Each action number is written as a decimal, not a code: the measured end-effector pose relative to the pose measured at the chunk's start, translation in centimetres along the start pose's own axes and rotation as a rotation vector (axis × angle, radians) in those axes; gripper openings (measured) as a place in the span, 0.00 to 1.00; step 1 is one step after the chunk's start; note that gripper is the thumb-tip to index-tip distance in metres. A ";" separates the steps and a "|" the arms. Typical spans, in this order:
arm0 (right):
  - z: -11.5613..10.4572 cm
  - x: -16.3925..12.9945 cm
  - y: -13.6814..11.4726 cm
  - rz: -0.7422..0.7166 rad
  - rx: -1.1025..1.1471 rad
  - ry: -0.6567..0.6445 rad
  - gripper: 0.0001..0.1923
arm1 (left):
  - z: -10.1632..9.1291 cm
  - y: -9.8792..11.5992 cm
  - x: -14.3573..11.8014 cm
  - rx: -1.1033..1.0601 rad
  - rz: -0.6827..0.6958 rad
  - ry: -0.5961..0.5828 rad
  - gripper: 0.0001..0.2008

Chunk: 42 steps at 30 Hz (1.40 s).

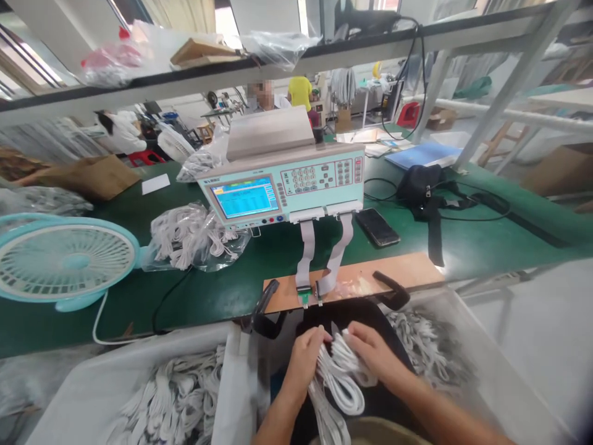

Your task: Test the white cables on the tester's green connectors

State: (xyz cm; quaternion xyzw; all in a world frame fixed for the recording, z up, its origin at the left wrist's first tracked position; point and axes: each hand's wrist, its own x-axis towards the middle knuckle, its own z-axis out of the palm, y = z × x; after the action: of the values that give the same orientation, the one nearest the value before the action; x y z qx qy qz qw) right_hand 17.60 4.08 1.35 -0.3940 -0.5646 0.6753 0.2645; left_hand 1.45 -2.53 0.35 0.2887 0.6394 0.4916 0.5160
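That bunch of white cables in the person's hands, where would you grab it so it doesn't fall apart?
Probably at the top of the bundle of white cables, where the strands gather tightly between the left hand and the right hand. Come from the two sides, as the hands do now. Below them the loops hang loose and spread out, so a grip lower down would likely catch only a few strands.

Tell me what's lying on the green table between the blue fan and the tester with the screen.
In the head view, a clear bag of white cables lies between the fan and the tester.
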 end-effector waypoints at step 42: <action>0.5 -0.4 -1.1 -0.809 -1.186 -0.338 0.09 | 0.5 -0.6 -1.1 0.131 -0.021 -0.098 0.15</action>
State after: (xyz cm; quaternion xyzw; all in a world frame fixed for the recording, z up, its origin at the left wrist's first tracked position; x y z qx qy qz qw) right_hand 17.30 3.75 2.55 -0.1221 -0.9692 0.1576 0.1448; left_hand 2.32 -3.50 0.20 0.3388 0.6471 0.4285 0.5318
